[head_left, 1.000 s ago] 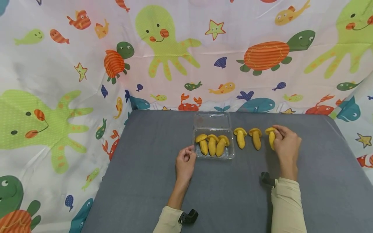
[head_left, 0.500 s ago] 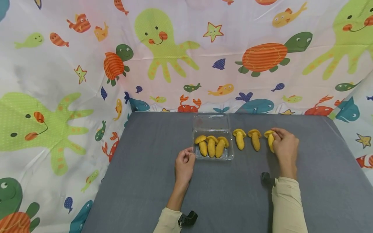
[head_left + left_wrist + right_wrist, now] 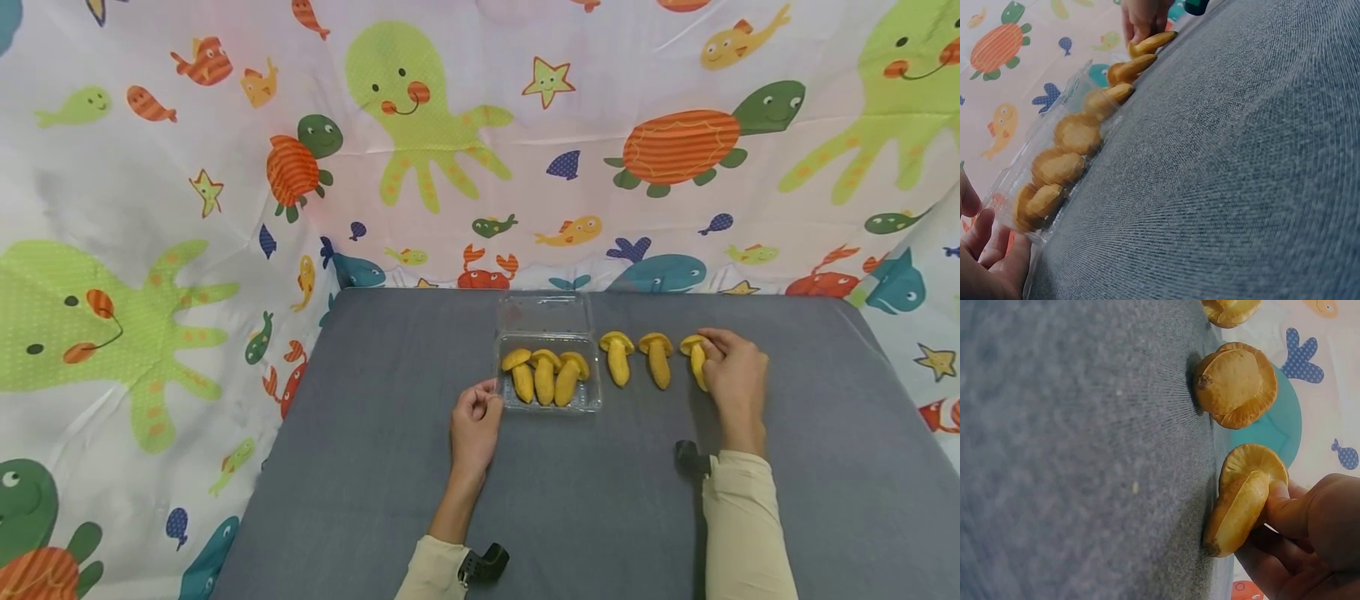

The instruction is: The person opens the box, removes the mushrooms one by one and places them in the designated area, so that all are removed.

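Note:
A clear plastic clamshell container [image 3: 546, 313] lies open on the grey cloth, its lid folded back. Three yellow mushrooms [image 3: 544, 380] sit side by side inside, caps toward the lid. At the container's near left corner, my left hand [image 3: 476, 425] pinches the edge between thumb and fingers; the left wrist view shows those fingertips [image 3: 984, 226] at the clear wall. To the right, my right hand [image 3: 738, 375] pinches a mushroom [image 3: 1241, 506] by its cap side, stem end down near the cloth. Two more mushrooms, one nearer the container [image 3: 618, 360] and another [image 3: 658, 362], lie between.
The grey cloth-covered table [image 3: 360, 467] reaches back to a white curtain [image 3: 480, 108] printed with sea animals. A second curtain side [image 3: 135, 350] hangs along the left. Black wrist cameras [image 3: 486, 563] are worn at both sleeves.
The head view has shifted slightly, so the scene sits a little lower. Both hands keep their holds, and the container and mushrooms stay in place.

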`<state>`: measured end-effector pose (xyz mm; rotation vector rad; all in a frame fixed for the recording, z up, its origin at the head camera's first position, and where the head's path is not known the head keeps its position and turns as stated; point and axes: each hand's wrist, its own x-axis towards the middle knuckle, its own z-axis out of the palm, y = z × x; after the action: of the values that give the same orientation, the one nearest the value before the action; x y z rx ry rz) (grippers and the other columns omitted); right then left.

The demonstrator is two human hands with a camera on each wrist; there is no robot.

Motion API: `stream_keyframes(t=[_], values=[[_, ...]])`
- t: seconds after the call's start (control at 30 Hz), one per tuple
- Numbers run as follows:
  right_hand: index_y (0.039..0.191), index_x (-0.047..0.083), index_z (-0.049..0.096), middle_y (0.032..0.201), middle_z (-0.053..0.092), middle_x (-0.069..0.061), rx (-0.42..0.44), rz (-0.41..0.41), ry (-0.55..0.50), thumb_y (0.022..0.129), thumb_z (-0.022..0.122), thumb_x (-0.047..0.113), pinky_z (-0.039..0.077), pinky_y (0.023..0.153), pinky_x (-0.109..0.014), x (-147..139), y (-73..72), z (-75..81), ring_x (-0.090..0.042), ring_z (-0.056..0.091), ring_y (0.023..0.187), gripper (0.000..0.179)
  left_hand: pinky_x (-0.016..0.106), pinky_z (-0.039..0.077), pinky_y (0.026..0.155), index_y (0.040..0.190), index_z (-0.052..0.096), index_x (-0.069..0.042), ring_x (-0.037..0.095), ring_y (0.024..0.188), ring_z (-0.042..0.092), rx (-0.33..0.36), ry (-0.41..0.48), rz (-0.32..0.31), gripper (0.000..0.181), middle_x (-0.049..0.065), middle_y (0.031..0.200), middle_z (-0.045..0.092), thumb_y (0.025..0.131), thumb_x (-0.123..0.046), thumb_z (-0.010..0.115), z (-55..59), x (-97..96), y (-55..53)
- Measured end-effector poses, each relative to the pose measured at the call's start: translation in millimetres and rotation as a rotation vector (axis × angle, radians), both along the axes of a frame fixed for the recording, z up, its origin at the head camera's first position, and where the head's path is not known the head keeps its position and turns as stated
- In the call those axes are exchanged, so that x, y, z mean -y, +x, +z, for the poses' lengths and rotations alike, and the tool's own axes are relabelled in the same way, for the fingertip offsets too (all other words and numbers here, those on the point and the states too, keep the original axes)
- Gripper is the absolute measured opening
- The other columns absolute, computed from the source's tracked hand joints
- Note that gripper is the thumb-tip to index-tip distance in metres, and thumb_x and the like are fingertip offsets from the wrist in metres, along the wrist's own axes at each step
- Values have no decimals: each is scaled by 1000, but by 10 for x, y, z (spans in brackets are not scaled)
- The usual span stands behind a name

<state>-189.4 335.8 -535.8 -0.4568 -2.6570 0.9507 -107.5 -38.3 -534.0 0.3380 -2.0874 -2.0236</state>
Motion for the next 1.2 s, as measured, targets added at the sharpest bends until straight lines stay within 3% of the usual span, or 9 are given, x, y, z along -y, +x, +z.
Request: stream_keyframes(t=[0.23, 0.47, 0.63, 0.77, 1.0, 1.2], values=[[129, 4, 74, 122, 74, -21, -18, 15, 19, 108, 58, 15, 50, 98, -61, -20, -1, -21, -47, 66, 120, 29, 35, 52, 94, 86, 57, 5, 39, 124, 67, -5, -13, -4, 11, 25, 128, 68, 97, 4, 61, -15, -21, -9], [129, 3, 73, 124, 73, -22, -24, 47, 39, 108, 58, 14, 49, 99, -63, -32, 0, -32, -50, 65, 119, 28, 42, 51, 97, 87, 57, 6, 39, 125, 66, -6, 11, -12, 11, 26, 129, 68, 97, 5, 61, 37, 3, 26], [131, 2, 72, 127, 71, -24, -22, 64, 46, 108, 58, 12, 48, 100, -64, -21, 16, -5, -51, 64, 120, 29, 29, 52, 94, 87, 58, 6, 39, 125, 66, -12, 21, -16, 10, 25, 129, 68, 97, 5, 61, 41, 23, 39], [134, 1, 70, 126, 72, -25, -25, 56, 46, 107, 57, 11, 49, 97, -63, 6, 49, 57, -50, 65, 117, 31, 20, 49, 88, 87, 58, 6, 39, 125, 66, -11, 22, -17, 11, 25, 129, 68, 97, 5, 61, 23, 27, 31], [141, 7, 67, 129, 71, -24, -41, 32, 33, 109, 54, 18, 51, 95, -60, 129, 145, 248, -46, 67, 115, 36, 29, 51, 92, 87, 57, 8, 42, 124, 66, -33, 24, -23, 10, 28, 128, 67, 96, 6, 60, 30, 24, 19], [140, 9, 68, 127, 73, -22, -80, 130, 9, 109, 56, 27, 54, 91, -59, 305, 195, 402, -43, 71, 115, 38, 33, 52, 92, 86, 57, 8, 42, 123, 66, -31, 19, -12, 10, 27, 127, 68, 95, 7, 60, -11, 12, -3]])
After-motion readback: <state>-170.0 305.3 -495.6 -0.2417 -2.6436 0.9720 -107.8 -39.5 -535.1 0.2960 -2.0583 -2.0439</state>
